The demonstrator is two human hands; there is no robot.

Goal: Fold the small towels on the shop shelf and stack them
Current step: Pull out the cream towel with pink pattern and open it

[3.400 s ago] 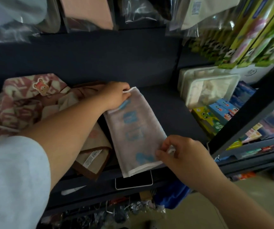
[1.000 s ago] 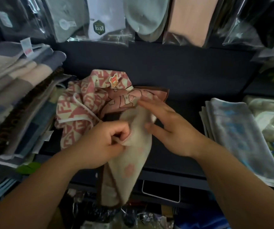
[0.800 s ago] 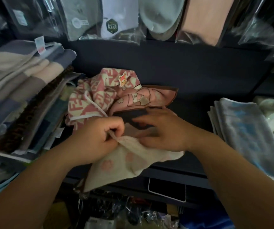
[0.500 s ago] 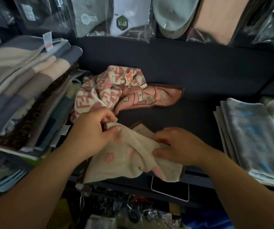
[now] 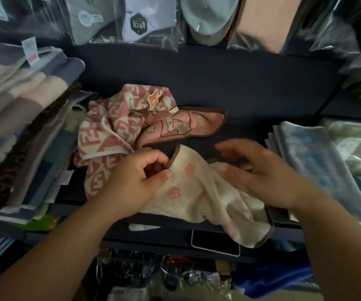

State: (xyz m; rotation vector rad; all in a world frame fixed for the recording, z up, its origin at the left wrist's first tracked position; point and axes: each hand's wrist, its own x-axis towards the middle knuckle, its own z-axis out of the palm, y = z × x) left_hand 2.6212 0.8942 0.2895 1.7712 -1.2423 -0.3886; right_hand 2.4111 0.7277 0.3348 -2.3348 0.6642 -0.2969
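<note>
A cream towel with pink flowers and a brown edge (image 5: pixel 199 192) lies crumpled at the front of the dark shelf (image 5: pixel 207 83), partly hanging over its edge. My left hand (image 5: pixel 136 181) pinches its brown upper left corner. My right hand (image 5: pixel 255 172) rests flat on the towel's upper right part, fingers spread and blurred. Behind lie a pink-and-cream patterned towel with a cartoon sticker (image 5: pixel 110 131) and a pink towel with brown trim (image 5: pixel 186 124), both unfolded. A folded grey towel with blue print (image 5: pixel 318 161) tops a small stack at the right.
A tall pile of folded striped towels (image 5: pixel 18 114) fills the left. Bagged goods (image 5: pixel 136 20) hang above the shelf's back. A phone (image 5: pixel 215 246) lies on the ledge below the shelf front. Packaged items (image 5: pixel 357 146) sit at the far right.
The grey towel was set down on the stack at the right. Both hands then took the cream towel, pulled it forward off the pile and spread it on the shelf front.
</note>
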